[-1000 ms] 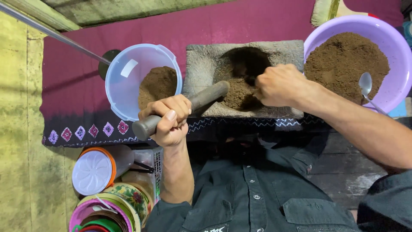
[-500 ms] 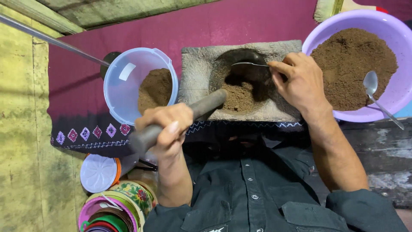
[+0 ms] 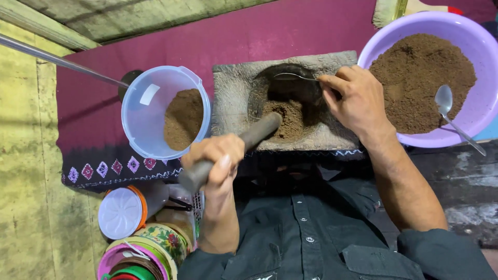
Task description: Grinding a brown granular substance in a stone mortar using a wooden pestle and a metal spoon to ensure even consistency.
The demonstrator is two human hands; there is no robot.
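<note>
Grinding step in hand. Left hand (image 3: pixel 215 158) grips pestle (image 3: pixel 236 150), tip in powder (image 3: pixel 285 116) at mortar (image 3: pixel 288 101) centre. Right hand (image 3: pixel 355 101) pinches spoon (image 3: pixel 293 77) at 12 o'clock; next, scraping powder inward seems due.

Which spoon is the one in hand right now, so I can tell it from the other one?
Start at the grey stone mortar block on the maroon cloth. The right hand holds a metal spoon over the block's dark hollow, above the brown powder there. The other spoon lies untouched in the purple basin.
</note>
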